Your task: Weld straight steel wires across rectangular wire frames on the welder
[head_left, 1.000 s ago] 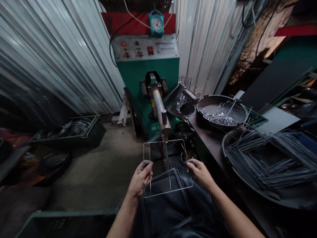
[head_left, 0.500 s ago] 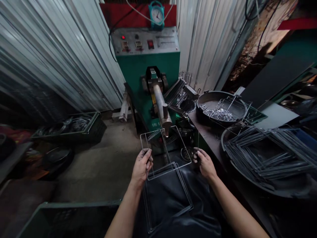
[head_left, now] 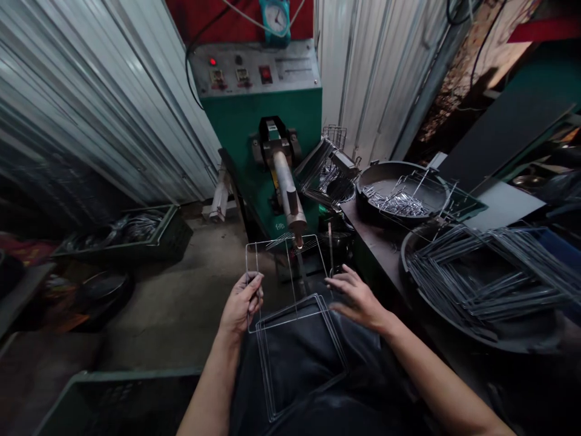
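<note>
My left hand (head_left: pixel 242 301) is closed on the left side of a rectangular wire frame (head_left: pixel 272 326), holding it tilted under the machine's arm. A thin inner wire crosses the frame. The frame's far edge lies at the tip of the metal electrode (head_left: pixel 297 224), where a small bright spot shows. My right hand (head_left: pixel 358 298) is open, fingers spread, just beside the frame's right edge; I see nothing in it. Several more wire frames (head_left: pixel 265 375) rest on the dark apron (head_left: pixel 304 357) over my lap.
Ahead stands a green machine (head_left: pixel 267 106) with switches and a lit red lamp. At right, a round pan (head_left: pixel 403 266) bears stacked wire frames, and another pan (head_left: pixel 363 175) holds short wire pieces. Green crates (head_left: pixel 175 233) sit on the floor at left, one with metal parts.
My right hand has opened and moved left toward the frame; the thin wire it pinched is out of its fingers. My left hand and the frame appear slightly further left as the view shifts.
</note>
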The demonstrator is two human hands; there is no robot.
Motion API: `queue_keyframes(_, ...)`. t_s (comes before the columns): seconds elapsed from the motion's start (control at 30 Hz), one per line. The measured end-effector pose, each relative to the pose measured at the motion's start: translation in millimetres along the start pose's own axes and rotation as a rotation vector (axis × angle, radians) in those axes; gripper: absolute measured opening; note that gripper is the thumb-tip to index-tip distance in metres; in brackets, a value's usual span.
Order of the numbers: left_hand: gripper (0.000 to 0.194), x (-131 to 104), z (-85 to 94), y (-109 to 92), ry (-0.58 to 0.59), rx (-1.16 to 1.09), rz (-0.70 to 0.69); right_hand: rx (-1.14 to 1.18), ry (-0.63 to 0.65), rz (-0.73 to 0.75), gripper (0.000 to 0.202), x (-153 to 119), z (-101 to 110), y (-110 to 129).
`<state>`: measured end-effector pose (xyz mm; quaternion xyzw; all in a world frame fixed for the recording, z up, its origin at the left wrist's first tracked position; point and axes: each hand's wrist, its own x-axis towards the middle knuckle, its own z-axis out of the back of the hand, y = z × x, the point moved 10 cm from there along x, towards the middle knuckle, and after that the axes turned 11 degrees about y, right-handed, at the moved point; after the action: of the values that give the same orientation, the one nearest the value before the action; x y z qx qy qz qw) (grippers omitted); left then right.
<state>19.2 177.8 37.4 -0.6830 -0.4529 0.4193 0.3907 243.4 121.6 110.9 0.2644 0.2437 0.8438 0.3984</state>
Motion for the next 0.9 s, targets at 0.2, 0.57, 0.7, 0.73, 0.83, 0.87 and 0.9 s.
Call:
queue_keyframes(0.2, 0.029, -18.8, 6.3, 1.2, -0.048, -0.045, 0.002, -0.330, 0.409, 0.148, 0.076, 3.8, -51.6, 42.7)
queue_keyframes(0.57, 0.028, -33.3, 11.4, 15.8, -0.038, -0.096, 0.006, -0.415, 0.445, 0.008, 0.057, 13.4, -57.0, 47.6)
queue_keyframes(0.7, 0.029, -30.0, 9.5, 17.4, -0.017, -0.088, 0.025, -0.281, 0.494, -0.046, 0.058, 8.0, -57.7, 43.8)
queue_keyframes(0.73, 0.029, -29.5, 8.8, 17.5, -0.012, -0.085, 0.025, -0.254, 0.504, -0.060, 0.058, 6.4, -58.3, 42.1)
queue_keyframes(0.83, 0.027, -30.4, 7.5, 17.9, -0.011, -0.076, 0.017, -0.205, 0.511, -0.099, 0.060, 1.8, -60.2, 35.1)
queue_keyframes(0.87, 0.027, -31.3, 7.2, 18.4, -0.012, -0.074, 0.017, -0.196, 0.514, -0.109, 0.060, 0.1, -61.5, 32.5)
queue_keyframes(0.9, 0.026, -32.4, 6.9, 19.2, -0.012, -0.071, 0.020, -0.189, 0.516, -0.116, 0.060, -1.6, -62.8, 30.3)
